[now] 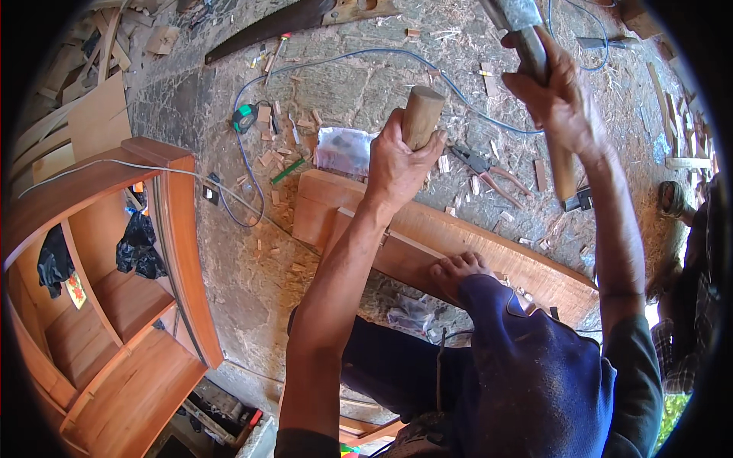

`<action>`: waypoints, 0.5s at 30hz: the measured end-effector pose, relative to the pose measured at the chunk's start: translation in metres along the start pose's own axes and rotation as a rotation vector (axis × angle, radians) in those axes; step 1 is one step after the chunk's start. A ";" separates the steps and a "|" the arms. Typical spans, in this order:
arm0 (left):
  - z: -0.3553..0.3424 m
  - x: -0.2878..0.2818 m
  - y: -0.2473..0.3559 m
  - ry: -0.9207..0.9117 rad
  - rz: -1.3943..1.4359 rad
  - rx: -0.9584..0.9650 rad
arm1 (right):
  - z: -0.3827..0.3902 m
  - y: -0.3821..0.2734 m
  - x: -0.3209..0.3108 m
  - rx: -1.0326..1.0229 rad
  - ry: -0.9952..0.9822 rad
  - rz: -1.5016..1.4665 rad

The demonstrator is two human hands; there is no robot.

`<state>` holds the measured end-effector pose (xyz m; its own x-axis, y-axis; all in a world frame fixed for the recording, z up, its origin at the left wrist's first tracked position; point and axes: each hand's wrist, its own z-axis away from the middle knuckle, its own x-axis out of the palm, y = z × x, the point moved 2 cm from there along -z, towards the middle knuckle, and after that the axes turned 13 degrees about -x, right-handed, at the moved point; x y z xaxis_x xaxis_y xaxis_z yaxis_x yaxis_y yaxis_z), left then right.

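My left hand [401,164] is closed around a round wooden piece [424,111], its top end upward. Below it lie a wide board [523,271] and a narrower wooden piece [393,252], with a bare foot [458,271] pressing on the wood; my left forearm hides part of both. My right hand [557,107], raised at the upper right, grips a tool [519,42] with a grey metal upper part that runs out of frame. Under that hand stands or lies a wooden handle [563,179]; whether it belongs to the same tool I cannot tell. Pliers [489,172] lie between my hands.
A curved wooden cabinet [183,259] fills the left. A handsaw [290,30], tape measure [246,117], cables [351,53], plastic bag [343,149] and wood scraps lie on the concrete floor [191,91]. Another person's sandaled foot [672,202] and dark clothing show at the right edge.
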<state>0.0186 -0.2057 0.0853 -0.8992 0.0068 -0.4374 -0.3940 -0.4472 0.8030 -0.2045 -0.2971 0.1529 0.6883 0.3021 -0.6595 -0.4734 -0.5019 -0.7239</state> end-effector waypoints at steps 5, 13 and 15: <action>0.002 -0.007 -0.013 -0.033 0.094 0.086 | 0.006 -0.028 0.013 -0.219 -0.394 -0.049; -0.014 0.006 -0.022 -0.180 0.272 0.045 | -0.005 0.005 0.030 -0.143 -0.290 0.125; -0.009 0.003 -0.022 -0.217 0.219 0.019 | 0.000 -0.005 0.017 -0.143 -0.546 0.008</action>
<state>0.0262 -0.2037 0.0629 -0.9819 0.1040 -0.1582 -0.1881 -0.4425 0.8768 -0.1903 -0.2896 0.1459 0.2826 0.6546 -0.7012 -0.3717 -0.5991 -0.7091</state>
